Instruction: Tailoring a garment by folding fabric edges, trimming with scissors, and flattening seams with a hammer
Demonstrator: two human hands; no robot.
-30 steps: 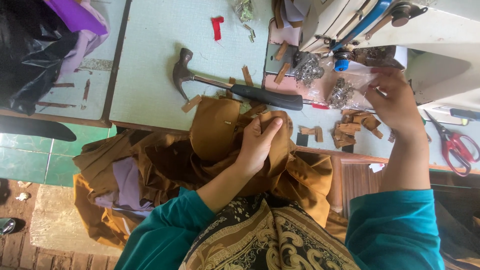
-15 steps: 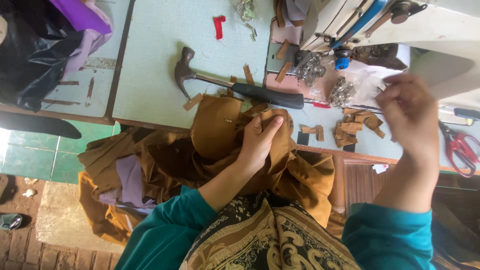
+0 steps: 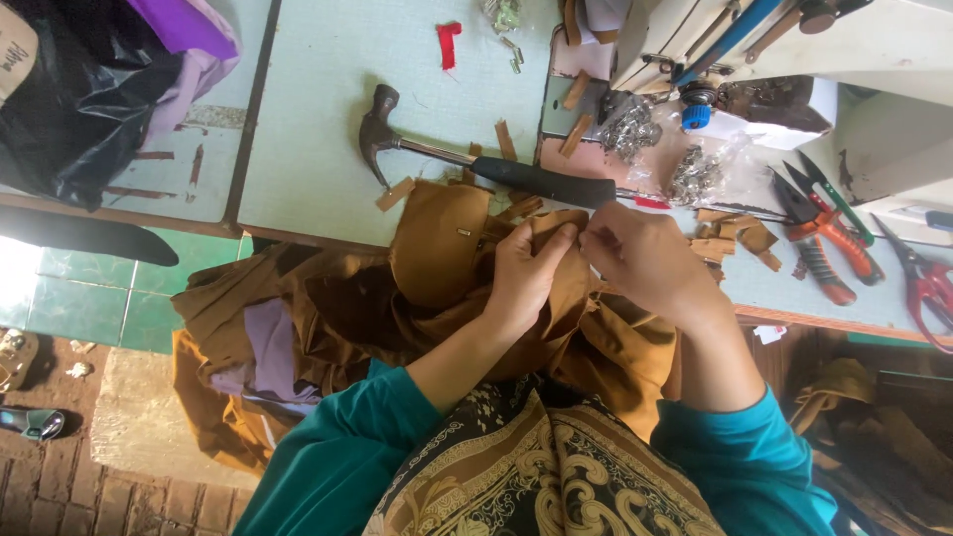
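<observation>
Both hands meet over the brown fabric (image 3: pixel 437 288), which spills off the near edge of the worktop (image 3: pixel 318 129) into the person's lap. The left hand (image 3: pixel 526 273) has a narrow grip, thumb and fingers pinching a folded edge of the cloth. The right hand (image 3: pixel 645 260) has closed to a fine pinch just beside the left thumb; whether it holds a small fitting cannot be told. Change noted: a moment ago the right hand was up at 2 o'clock, over the small metal pieces (image 3: pixel 695 177) in clear wrapping, while the left held the fabric in the same place. It has since come down to the fold, which suggests work on that edge is now in hand. At 12 o'clock from the hands lies a hammer (image 3: pixel 476 164), head toward 10 o'clock. Brown scraps (image 3: pixel 740 236) lie at 3 o'clock. Further out at 3 o'clock are orange-handled pliers (image 3: pixel 824 238) and red scissors (image 3: pixel 928 283). A sewing machine (image 3: pixel 794 40) stands at 1 o'clock.
</observation>
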